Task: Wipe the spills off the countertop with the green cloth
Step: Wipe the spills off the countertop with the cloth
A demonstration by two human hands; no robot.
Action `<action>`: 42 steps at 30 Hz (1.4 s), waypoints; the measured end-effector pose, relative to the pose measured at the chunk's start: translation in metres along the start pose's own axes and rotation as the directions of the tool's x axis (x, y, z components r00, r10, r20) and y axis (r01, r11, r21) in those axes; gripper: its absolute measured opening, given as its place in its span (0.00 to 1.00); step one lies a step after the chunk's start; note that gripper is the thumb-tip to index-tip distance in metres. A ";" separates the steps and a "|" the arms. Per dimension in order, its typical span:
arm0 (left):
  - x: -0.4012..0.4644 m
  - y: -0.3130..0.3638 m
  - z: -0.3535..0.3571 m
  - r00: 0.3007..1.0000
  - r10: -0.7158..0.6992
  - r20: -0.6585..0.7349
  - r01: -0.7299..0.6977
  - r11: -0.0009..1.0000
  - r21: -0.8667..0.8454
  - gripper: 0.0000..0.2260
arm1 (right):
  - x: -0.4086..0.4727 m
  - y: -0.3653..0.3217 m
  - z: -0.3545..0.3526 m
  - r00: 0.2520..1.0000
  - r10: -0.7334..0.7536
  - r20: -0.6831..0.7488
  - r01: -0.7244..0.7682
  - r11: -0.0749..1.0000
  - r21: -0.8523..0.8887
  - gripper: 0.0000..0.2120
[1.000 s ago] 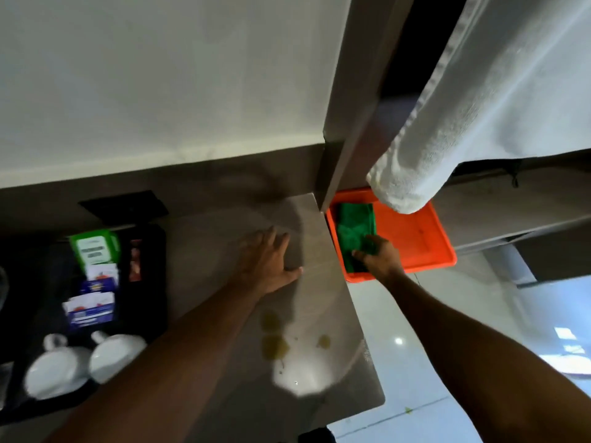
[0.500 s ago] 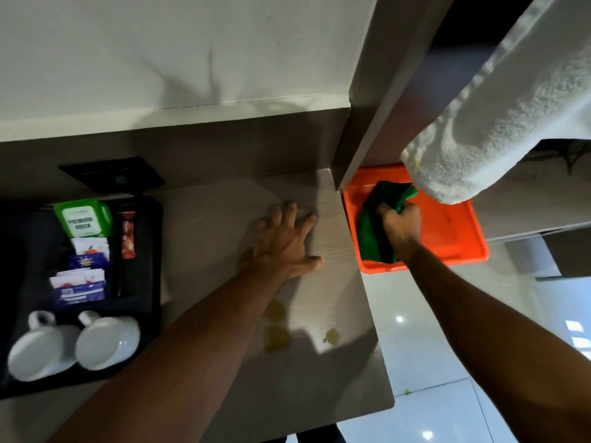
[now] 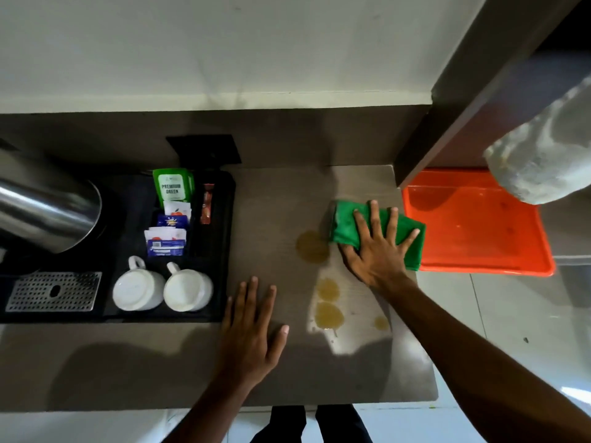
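The green cloth lies flat on the grey-brown countertop near its right edge. My right hand presses down on it with fingers spread. Just left of the cloth is a yellowish spill. Two more puddles and a small drop lie nearer to me. My left hand rests flat on the countertop, fingers apart, holding nothing, left of the puddles.
An orange tray sits right of the counter edge, below a hanging white towel. On the left a black tray holds two white cups, sachets, a metal kettle and a drip grille.
My right hand brought the green cloth out of the orange tray and laid it on the countertop. My left hand slid back toward me. The camera view shifted left.
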State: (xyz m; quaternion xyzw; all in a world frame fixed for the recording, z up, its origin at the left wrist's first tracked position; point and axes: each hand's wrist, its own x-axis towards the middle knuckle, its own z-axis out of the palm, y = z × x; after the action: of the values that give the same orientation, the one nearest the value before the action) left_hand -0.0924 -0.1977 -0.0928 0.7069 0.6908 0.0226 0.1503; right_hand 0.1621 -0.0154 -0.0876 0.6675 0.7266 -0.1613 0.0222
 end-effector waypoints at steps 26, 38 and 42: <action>-0.002 -0.006 0.016 0.996 0.001 -0.092 -0.006 0.998 -0.060 0.36 | 0.041 -0.067 0.015 0.913 -0.353 0.204 0.388 0.906 -0.169 0.29; -0.002 -0.006 0.016 0.992 0.003 -0.125 -0.010 0.999 -0.049 0.34 | 0.016 -0.078 0.016 0.919 -0.314 0.239 0.352 0.926 -0.137 0.30; -0.013 -0.012 0.018 0.991 0.039 -0.130 -0.042 0.999 -0.019 0.32 | -0.045 -0.012 0.012 0.880 -0.412 0.237 0.457 0.871 -0.183 0.31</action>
State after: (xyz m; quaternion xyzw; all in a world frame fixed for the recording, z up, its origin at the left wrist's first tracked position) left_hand -0.0999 -0.2140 -0.1107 0.7161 0.6843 0.0789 0.1125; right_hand 0.1532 -0.0625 -0.0851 0.4604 0.8667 -0.1385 0.1329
